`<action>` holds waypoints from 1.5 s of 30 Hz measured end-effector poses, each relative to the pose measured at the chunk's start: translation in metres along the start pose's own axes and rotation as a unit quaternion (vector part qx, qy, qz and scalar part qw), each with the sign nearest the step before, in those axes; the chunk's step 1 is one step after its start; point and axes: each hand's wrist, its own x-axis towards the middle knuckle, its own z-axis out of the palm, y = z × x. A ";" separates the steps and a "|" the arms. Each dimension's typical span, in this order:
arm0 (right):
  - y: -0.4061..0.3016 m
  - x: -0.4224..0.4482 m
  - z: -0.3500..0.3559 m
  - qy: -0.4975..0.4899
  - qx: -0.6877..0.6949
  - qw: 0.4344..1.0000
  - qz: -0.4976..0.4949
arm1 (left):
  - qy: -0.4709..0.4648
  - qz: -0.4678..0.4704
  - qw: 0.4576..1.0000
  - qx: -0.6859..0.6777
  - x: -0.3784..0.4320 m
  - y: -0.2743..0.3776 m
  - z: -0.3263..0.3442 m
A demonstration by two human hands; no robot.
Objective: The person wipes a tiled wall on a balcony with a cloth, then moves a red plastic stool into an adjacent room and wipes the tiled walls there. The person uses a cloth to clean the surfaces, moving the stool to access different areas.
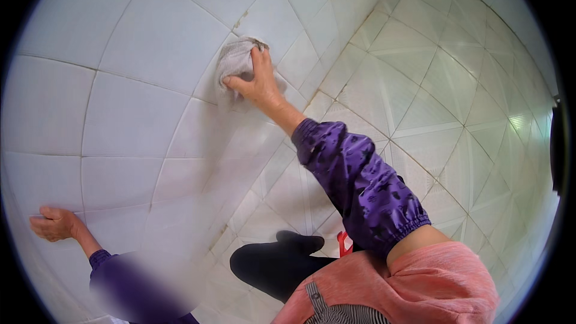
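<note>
A crumpled grey-white cloth [234, 60] is pressed against the white wall tiles [141, 112] under my right hand [258, 78]. My thumb and fingers are spread over the cloth and grip it, while the forearm wears a purple patterned sleeve cover [364, 180]. At the lower left, my left hand [55, 224] is at the tiled wall with its fingers loosely curled. Nothing shows in that hand, but its palm side is hidden. A second purple sleeve [139, 288] leads to it and is partly blurred.
Pale patterned floor tiles [432, 144] meet the wall along a slanting joint. A dark-trousered knee [265, 265] is below me, with a red object [344, 243] beside it, mostly hidden. Brownish marks [240, 20] line one tile joint. A dark object [557, 144] stands at the far right.
</note>
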 end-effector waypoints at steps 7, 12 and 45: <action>0.056 0.001 0.009 0.175 0.018 0.984 0.034 | 0.034 0.035 0.999 0.014 0.012 0.009 -0.028; 0.145 0.040 -0.023 0.296 0.144 0.897 0.293 | 0.046 0.032 0.998 0.012 0.006 0.006 -0.006; -0.007 0.081 0.005 0.190 -0.079 0.957 -0.204 | 0.037 0.065 0.997 0.022 -0.001 -0.011 -0.001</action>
